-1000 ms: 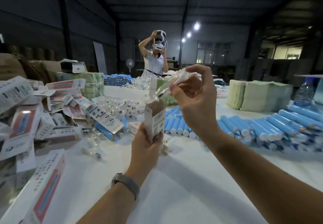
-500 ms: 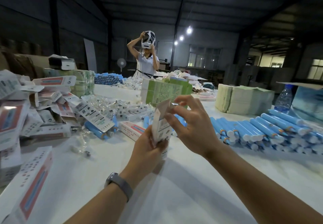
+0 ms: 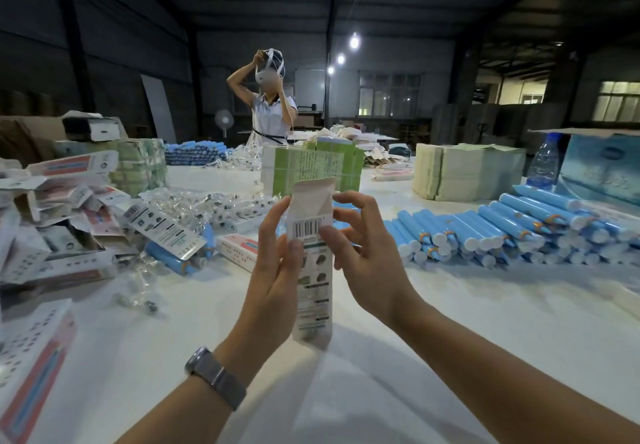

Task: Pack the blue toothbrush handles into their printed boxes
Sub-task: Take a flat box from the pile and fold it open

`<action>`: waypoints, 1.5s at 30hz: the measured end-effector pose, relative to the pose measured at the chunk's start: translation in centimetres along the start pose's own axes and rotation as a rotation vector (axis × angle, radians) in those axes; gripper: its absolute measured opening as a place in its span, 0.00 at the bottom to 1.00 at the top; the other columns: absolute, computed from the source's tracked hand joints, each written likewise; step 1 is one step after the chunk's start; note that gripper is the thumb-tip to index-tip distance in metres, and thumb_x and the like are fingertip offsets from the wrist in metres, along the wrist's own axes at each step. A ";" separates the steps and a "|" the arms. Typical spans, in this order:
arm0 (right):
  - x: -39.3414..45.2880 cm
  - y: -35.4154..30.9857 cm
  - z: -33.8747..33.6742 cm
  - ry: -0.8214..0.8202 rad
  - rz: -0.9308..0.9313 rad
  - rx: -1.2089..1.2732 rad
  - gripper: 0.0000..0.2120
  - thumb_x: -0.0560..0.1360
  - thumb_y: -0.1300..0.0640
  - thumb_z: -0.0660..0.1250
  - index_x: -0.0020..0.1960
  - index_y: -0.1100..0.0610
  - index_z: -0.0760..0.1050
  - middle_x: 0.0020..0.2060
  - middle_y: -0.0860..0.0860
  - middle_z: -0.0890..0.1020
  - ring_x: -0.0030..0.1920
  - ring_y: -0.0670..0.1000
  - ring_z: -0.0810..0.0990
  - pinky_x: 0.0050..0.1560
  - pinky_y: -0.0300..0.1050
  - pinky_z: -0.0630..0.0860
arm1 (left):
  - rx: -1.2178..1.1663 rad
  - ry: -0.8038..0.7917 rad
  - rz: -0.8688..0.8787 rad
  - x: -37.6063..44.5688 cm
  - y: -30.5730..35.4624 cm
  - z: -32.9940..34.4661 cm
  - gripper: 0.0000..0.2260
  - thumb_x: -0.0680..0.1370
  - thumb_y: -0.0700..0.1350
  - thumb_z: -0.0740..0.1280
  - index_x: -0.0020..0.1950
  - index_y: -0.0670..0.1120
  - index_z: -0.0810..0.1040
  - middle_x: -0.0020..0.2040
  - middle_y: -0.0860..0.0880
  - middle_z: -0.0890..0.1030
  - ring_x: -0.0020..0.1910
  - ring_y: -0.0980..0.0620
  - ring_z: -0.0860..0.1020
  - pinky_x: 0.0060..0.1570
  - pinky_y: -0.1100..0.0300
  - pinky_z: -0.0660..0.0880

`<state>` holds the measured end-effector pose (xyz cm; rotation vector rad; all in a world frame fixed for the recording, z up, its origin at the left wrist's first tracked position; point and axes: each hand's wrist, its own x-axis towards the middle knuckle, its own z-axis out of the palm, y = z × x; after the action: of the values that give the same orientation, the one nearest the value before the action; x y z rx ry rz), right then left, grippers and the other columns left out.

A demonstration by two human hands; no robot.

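Observation:
I hold a printed box [image 3: 312, 291] upright above the white table [image 3: 450, 322], its barcode side facing me and its top flap standing open. My left hand [image 3: 273, 280] grips the box along its left edge, thumb across the front. My right hand [image 3: 363, 253] pinches the box's upper right edge near the barcode, the other fingers spread. What is inside the box is hidden. A big heap of blue toothbrush handles [image 3: 519, 228] lies to the right. One more blue handle [image 3: 173, 261] lies left of my hands.
Printed boxes [image 3: 52, 221] are heaped at the left, one more box [image 3: 33, 364] near the front left edge. Clear plastic bags [image 3: 194, 204], green leaflet stacks [image 3: 311, 166], a pale stack [image 3: 467, 169] and a water bottle [image 3: 543, 163] stand behind. A person [image 3: 270, 104] stands across the table.
A second ago my right hand held a clear plastic bag above the box opening. The bag is out of sight now, and both hands hold the box lower, turned barcode side toward me.

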<state>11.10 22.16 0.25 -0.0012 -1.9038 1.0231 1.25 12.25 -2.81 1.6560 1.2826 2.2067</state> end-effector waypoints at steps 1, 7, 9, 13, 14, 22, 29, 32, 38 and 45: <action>-0.1 0.0 0.0 -0.002 -0.006 -0.004 0.12 0.79 0.49 0.64 0.57 0.34 0.66 0.55 0.44 0.82 0.45 0.49 0.84 0.38 0.37 0.76 | 0.012 -0.002 0.016 0.0 0.2 0.0 0.22 0.81 0.47 0.57 0.66 0.75 0.67 0.55 0.55 0.84 0.49 0.54 0.84 0.47 0.60 0.80; -0.4 0.1 0.1 -0.016 0.021 0.042 0.12 0.80 0.49 0.61 0.61 0.37 0.66 0.57 0.46 0.82 0.48 0.51 0.84 0.43 0.52 0.82 | 0.098 0.020 0.013 0.3 0.4 -0.2 0.19 0.80 0.46 0.61 0.64 0.69 0.71 0.53 0.49 0.84 0.46 0.49 0.85 0.43 0.58 0.81; -0.5 0.2 0.2 -0.023 0.025 0.036 0.12 0.80 0.48 0.60 0.62 0.37 0.66 0.57 0.46 0.82 0.50 0.51 0.84 0.45 0.58 0.82 | 0.096 0.027 0.005 0.3 0.5 -0.3 0.18 0.80 0.45 0.62 0.62 0.67 0.72 0.52 0.51 0.84 0.46 0.52 0.85 0.41 0.60 0.81; -0.4 0.2 0.3 -0.016 0.024 0.014 0.12 0.80 0.48 0.60 0.62 0.37 0.67 0.56 0.44 0.82 0.48 0.50 0.84 0.44 0.57 0.82 | 0.092 0.017 -0.004 0.4 0.7 -0.2 0.16 0.80 0.45 0.61 0.58 0.67 0.73 0.50 0.53 0.84 0.45 0.53 0.84 0.40 0.61 0.80; -0.4 0.3 0.4 -0.013 0.022 0.006 0.12 0.80 0.48 0.60 0.61 0.38 0.67 0.56 0.44 0.82 0.47 0.51 0.84 0.44 0.57 0.83 | 0.090 0.016 -0.004 0.4 0.7 -0.2 0.16 0.80 0.44 0.61 0.57 0.67 0.73 0.50 0.53 0.84 0.45 0.54 0.84 0.40 0.61 0.80; -0.3 -0.3 -0.4 -0.053 0.006 -0.017 0.06 0.80 0.51 0.61 0.55 0.41 0.70 0.48 0.46 0.82 0.43 0.56 0.83 0.42 0.58 0.81 | 0.098 0.017 -0.008 0.3 0.7 -0.1 0.15 0.80 0.45 0.61 0.57 0.66 0.73 0.46 0.53 0.84 0.42 0.55 0.83 0.39 0.59 0.80; -0.3 -1.0 -1.1 -0.011 -0.081 -0.137 0.07 0.77 0.52 0.63 0.51 0.40 0.69 0.57 0.29 0.75 0.53 0.42 0.77 0.45 0.35 0.75 | 0.056 -0.009 -0.014 0.0 1.3 0.5 0.14 0.80 0.45 0.62 0.58 0.65 0.73 0.48 0.52 0.84 0.43 0.54 0.84 0.39 0.61 0.80; -0.3 -1.1 -1.2 0.030 -0.104 -0.107 0.10 0.77 0.54 0.65 0.51 0.40 0.69 0.51 0.37 0.80 0.54 0.46 0.78 0.47 0.40 0.76 | 0.054 -0.010 -0.015 -0.1 1.5 0.6 0.16 0.79 0.46 0.63 0.59 0.67 0.71 0.51 0.50 0.84 0.46 0.51 0.84 0.41 0.61 0.80; -0.3 -1.3 -1.1 0.027 -0.150 -0.108 0.15 0.78 0.57 0.65 0.59 0.40 0.71 0.55 0.39 0.80 0.53 0.45 0.78 0.46 0.38 0.75 | 0.001 0.014 -0.060 0.0 1.3 0.4 0.22 0.78 0.46 0.65 0.63 0.70 0.66 0.53 0.45 0.85 0.46 0.47 0.85 0.43 0.58 0.80; -0.2 -1.5 -1.1 0.031 -0.131 -0.096 0.07 0.77 0.54 0.65 0.52 0.42 0.75 0.53 0.42 0.80 0.51 0.46 0.78 0.46 0.40 0.76 | 0.048 -0.025 -0.032 0.2 1.4 0.5 0.16 0.79 0.44 0.64 0.58 0.65 0.71 0.52 0.49 0.83 0.49 0.50 0.83 0.43 0.56 0.80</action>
<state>12.58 21.83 1.28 0.0514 -1.8972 0.8392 2.13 11.74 -1.69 1.6622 1.3564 2.1468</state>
